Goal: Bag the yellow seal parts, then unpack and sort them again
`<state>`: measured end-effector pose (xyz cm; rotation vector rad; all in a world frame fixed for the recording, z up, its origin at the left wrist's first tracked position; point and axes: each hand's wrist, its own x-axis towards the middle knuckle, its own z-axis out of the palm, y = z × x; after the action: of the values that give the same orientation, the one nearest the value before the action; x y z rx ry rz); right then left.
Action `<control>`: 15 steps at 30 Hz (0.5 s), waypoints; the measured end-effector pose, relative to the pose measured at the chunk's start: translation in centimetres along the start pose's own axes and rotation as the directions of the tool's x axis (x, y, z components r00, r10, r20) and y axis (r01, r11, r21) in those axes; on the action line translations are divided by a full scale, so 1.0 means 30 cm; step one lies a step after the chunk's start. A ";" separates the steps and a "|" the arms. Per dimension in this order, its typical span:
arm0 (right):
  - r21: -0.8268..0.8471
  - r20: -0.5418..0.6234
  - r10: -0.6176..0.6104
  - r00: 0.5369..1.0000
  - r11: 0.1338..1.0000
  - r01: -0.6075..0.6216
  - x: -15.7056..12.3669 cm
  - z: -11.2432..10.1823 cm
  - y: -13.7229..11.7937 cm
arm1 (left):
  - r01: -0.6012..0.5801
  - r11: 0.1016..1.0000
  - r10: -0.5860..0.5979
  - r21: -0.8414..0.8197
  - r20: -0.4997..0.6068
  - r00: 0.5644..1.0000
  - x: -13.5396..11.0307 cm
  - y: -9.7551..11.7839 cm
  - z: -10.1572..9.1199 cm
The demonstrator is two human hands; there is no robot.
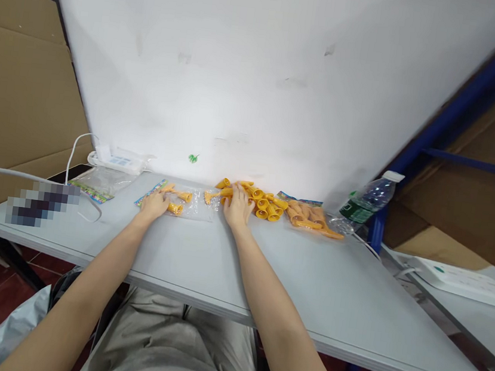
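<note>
Left hand (155, 203) lies on a clear bag (201, 211) containing orange horn-shaped pieces (175, 208); right hand (238, 208), fingers extended, covers part of a loose pile (267, 205) near the wall (263, 91). Whether either grips cannot be told. Grey tabletop (308, 277) spans from both to the near edge.

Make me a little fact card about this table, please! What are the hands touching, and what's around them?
Left hand: on a see-through plastic bag; yellow pieces lie in or on it, can't tell which
Right hand: on a pile of yellow, trumpet-shaped plastic pieces
Right of the pile: a clear plastic bag full of yellow-orange pieces, then a clear plastic bottle with a green label and white cap
Left of the hands: a flat, clear plastic packet
Table: long, light-grey tabletop
</note>
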<state>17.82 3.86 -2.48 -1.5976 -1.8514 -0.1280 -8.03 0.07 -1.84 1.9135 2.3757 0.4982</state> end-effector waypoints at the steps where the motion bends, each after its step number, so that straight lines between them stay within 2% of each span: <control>1: -0.013 0.018 -0.018 1.000 1.000 0.018 0.000 0.004 -0.001 | 0.001 1.000 -0.001 -0.006 0.002 1.000 0.001 0.000 0.000; 6: -0.077 0.123 0.016 0.992 0.997 -0.006 -0.005 0.018 0.000 | 0.015 1.000 -0.014 -0.011 0.027 1.000 0.005 0.000 -0.002; 15: -0.208 0.199 0.057 0.978 0.978 -0.014 0.002 0.015 -0.011 | 0.046 0.999 -0.047 0.018 0.042 0.998 -0.011 0.015 -0.023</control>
<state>17.34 4.06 -2.66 -1.8443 -2.0185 -0.1482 -7.71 -0.33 -1.11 1.8518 2.4001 0.4313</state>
